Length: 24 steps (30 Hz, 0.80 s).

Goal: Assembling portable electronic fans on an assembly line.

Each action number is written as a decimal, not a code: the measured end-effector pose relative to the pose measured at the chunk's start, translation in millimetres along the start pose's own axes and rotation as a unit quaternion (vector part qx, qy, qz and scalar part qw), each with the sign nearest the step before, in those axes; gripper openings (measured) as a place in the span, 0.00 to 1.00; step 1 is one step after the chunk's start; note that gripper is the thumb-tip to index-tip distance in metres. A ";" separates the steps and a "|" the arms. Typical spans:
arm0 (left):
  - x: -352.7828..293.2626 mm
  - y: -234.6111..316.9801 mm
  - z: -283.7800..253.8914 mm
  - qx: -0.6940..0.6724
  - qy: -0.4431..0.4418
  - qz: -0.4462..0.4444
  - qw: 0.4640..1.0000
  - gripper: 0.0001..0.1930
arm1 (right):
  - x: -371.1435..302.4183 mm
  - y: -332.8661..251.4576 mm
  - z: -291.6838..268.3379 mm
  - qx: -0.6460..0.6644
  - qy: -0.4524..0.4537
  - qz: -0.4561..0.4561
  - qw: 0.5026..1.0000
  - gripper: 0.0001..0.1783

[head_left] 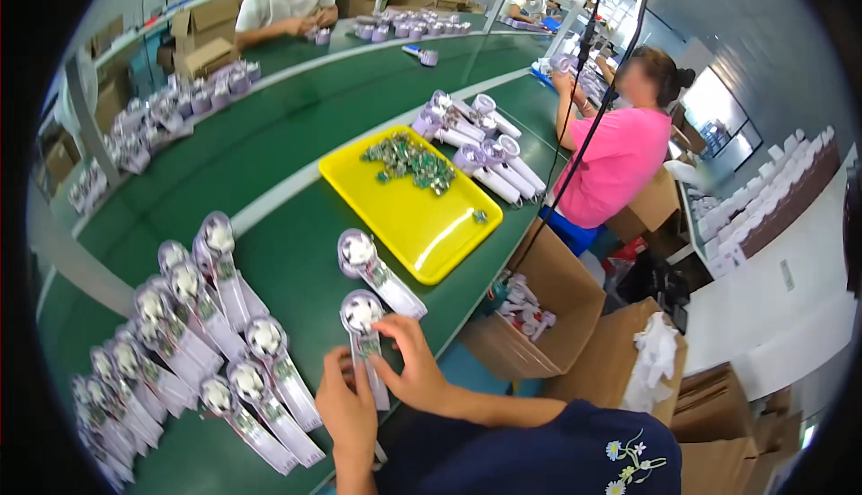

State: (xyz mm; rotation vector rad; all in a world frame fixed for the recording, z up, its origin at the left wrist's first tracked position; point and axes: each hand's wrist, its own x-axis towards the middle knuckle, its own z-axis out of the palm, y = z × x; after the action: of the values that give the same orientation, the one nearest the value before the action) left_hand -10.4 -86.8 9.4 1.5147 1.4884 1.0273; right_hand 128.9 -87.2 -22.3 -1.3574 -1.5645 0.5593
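Observation:
A handheld fan (362,313) lies on the green table right in front of me. Its round head is light purple with white blades, and its white handle is uncovered, showing a small green circuit board (369,346). My left hand (348,410) grips the handle's left side, fingers bent. From the right, my right hand (415,371) closes on the same fan with thumb and index finger, by the board; whether a smaller part is between those fingertips is hidden. Just beyond lies a second uncovered fan (359,252), which neither hand touches.
Many similar fans (184,284) crowd the table to my left. A yellow tray (346,176) ahead holds a heap of small circuit boards (409,161); assembled fans (489,154) lie beyond it. Cardboard boxes (539,351) stand at right. A pink-shirted person (620,158) and others work nearby.

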 end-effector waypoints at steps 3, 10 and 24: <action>6.0 -1.9 -1.0 0.013 -0.020 -0.027 0.999 0.16 | -0.8 3.0 2.8 -0.011 -0.018 -0.010 1.000 0.29; 23.5 -19.0 3.0 -0.098 -0.052 -0.107 0.988 0.11 | 18.9 6.1 -0.8 -0.004 -0.087 -0.041 0.995 0.28; 36.0 -16.2 8.6 -0.140 -0.080 -0.126 0.979 0.14 | 20.7 23.6 -13.7 0.021 -0.127 -0.024 0.991 0.26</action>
State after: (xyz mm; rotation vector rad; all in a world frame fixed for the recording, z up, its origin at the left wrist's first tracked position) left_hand -8.9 -50.2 -7.6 1.1496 1.3208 0.8992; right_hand 154.0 -64.6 -28.3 -1.2495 -1.7747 0.7554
